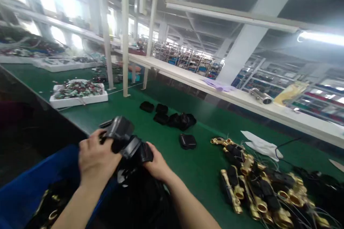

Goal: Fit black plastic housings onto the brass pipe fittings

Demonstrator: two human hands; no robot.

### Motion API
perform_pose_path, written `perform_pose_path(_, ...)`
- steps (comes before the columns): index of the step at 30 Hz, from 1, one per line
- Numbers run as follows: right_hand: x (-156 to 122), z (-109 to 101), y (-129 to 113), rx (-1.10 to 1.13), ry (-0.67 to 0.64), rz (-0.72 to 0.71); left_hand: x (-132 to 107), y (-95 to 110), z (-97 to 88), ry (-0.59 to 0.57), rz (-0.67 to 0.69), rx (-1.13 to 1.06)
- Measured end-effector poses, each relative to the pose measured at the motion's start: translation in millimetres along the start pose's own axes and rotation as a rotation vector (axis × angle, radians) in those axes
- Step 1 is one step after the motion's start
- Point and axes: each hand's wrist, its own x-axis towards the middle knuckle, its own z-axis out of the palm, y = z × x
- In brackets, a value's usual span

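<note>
Together, the hands (pixel 98 157) grasp glossy, boxy, round-edged black casings (pixel 122 128).

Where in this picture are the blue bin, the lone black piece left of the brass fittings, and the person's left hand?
Blue bin (pixel 60 164): head view, on its wall.
Black piece (pixel 188 141): head view, on its top.
Left hand (pixel 97 157): head view, on its back.

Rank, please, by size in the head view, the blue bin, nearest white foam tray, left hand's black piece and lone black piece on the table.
1. Blue bin
2. White foam tray
3. Held black piece and lone black piece: unranked; the held one looks larger but is nearer the camera.
</note>
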Motion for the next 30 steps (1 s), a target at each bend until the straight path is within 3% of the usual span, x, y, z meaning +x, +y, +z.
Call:
perform_pose_path(4, 60.3, -102.0, 69.0, 0.013, 0.114, 0.142, 61.9, 112.2, 95.1, -0.154, 0.131, 0.115)
perform_pose_path(7, 105.3, -158.5, 115.1, 0.071, 0.137, 0.206, 99.7, 159.4, 168.5, -0.284, 0.126, 0.135)
perform_pose_path(11, 159.0, -213.1, 158.0, 0.156, 0.198, 0.184, 145.4, 176.2, 242.2, -0.473, -0.033, 0.093)
perform_pose_path(13, 181.5, -232.2, 173.3, 0.158, 0.237, 0.158, 163.9, 174.8, 269.1, -0.556, -0.146, 0.044)
perform_pose_path(16, 205.9, -251.1, 188.9, 0.117, 0.259, 0.194, 181.5, 170.1, 301.1, -0.58, -0.277, 0.009)
perform_pose_path(21, 225.4, -263.2, 193.6, 0.077, 0.246, 0.291, 189.6, 162.5, 337.0, -0.535, -0.335, -0.187)
perform_pose_path(24, 229.9, -265.5, 184.4, 0.02, 0.297, 0.383, 185.4, 154.5, 339.8, -0.487, -0.295, -0.44)
perform_pose_path(27, 229.7, -270.5, 165.8, 0.059, 0.305, 0.469, 164.4, 132.9, 319.0, -0.433, -0.32, -0.534)
perform_pose_path(30, 219.7, -272.8, 136.6, 0.02, 0.282, 0.502, 109.8, 83.7, 272.1, -0.366, -0.345, -0.715)
